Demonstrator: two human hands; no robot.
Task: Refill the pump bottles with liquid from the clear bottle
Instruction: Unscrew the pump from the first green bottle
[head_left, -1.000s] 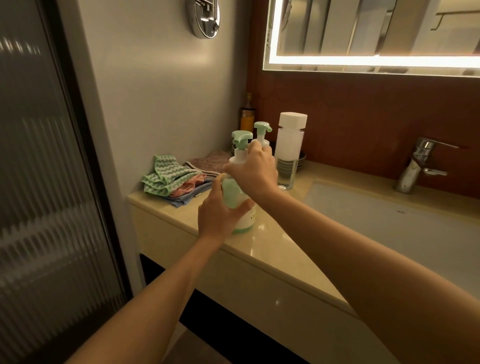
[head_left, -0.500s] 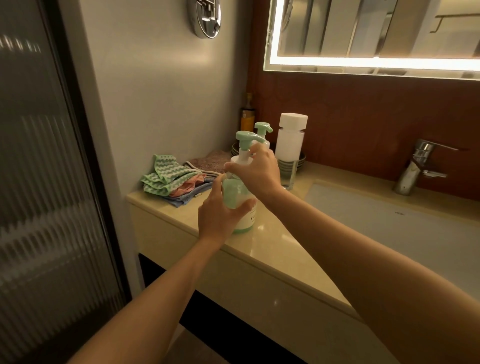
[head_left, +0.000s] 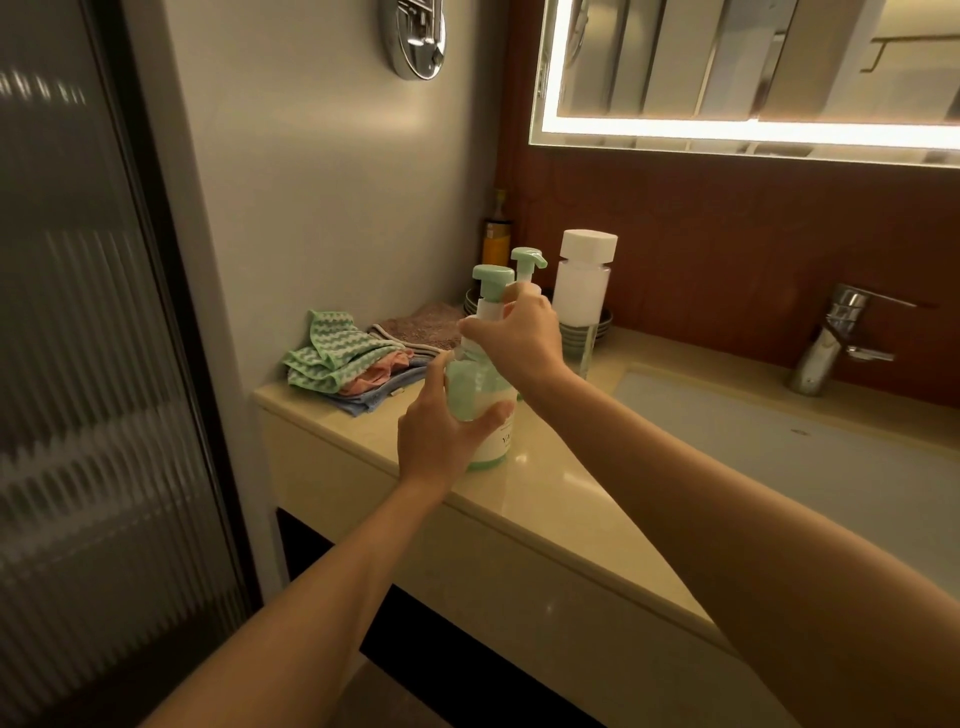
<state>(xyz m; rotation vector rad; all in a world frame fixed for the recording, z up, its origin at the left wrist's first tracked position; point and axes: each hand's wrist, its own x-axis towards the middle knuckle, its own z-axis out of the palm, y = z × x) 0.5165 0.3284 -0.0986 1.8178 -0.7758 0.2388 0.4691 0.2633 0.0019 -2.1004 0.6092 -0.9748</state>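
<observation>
1. My right hand (head_left: 519, 340) comes down from above. Its fingers are curled close round the white collar just under the mint pump head (head_left: 491, 278). It is a narrow grip suited to twisting, and I judge it is there to turn the pump. I cannot tell whether it is loosening or tightening.
2. My left hand (head_left: 441, 431) wraps the body of the near pump bottle (head_left: 475, 395), with the thumb laid across the label side. I read this as a brace, so the bottle neither spins nor skids while the top is turned.
3. That bottle stands upright on the countertop (head_left: 571, 499), close to the front edge. That gives both arms a short, straight reach. I cannot tell through the tinted wall how full it is.
4. The second pump bottle (head_left: 527, 259) sits just behind it, mostly hidden by my right hand. Only its pump head shows, and the pump is fitted.
5. The clear bottle (head_left: 584, 291) stands upright behind and to the right, beside the sink basin (head_left: 779, 452). Its white cap is on and neither hand touches it.
6. A stack of folded cloths (head_left: 337, 358) lies to the left by the wall. The faucet (head_left: 831, 338) is well apart on the right.
7. My judgement is that nothing can be poured until a pump is out and the white cap is off.
</observation>
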